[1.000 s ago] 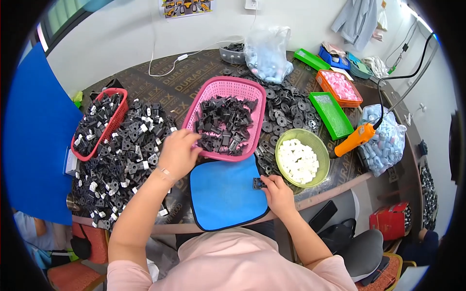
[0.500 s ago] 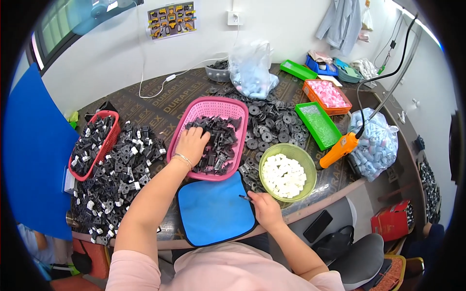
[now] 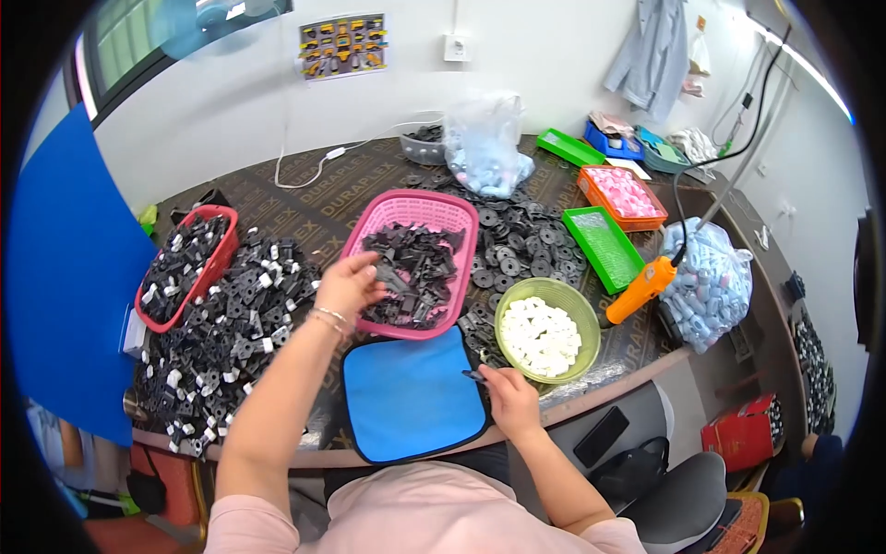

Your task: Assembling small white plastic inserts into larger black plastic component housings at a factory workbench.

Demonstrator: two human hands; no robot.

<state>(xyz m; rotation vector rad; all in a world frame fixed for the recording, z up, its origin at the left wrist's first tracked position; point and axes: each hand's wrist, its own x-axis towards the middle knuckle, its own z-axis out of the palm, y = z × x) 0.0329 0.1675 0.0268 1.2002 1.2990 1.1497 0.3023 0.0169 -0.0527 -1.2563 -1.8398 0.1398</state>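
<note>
My left hand (image 3: pixel 349 288) is over the near left side of a pink plastic basket (image 3: pixel 469 268), its fingers closed on a black plastic part (image 3: pixel 394 279). Loose black plastic parts (image 3: pixel 420 249) fill much of that basket. Close to the right edge of a blue mat (image 3: pixel 415 397), my right hand (image 3: pixel 513 399) pinches a small dark piece (image 3: pixel 473 376) between thumb and fingers; its exact kind is too small to tell. Beyond that hand stands a round yellow-green basket (image 3: pixel 592 323) holding white pieces (image 3: pixel 538 337).
On the left lie a heap of black-and-white parts (image 3: pixel 235 323) and a red basket (image 3: pixel 226 242). Black discs (image 3: pixel 526 240) spread behind the green basket. An orange electric screwdriver (image 3: pixel 641 291) hangs on a cable at right, near a green tray (image 3: pixel 604 247) and a bag of light-blue pieces (image 3: pixel 706 286).
My left hand has drawn back from among the parts toward the basket's near left rim, now with a black part in its fingers. The right hand has barely moved.
</note>
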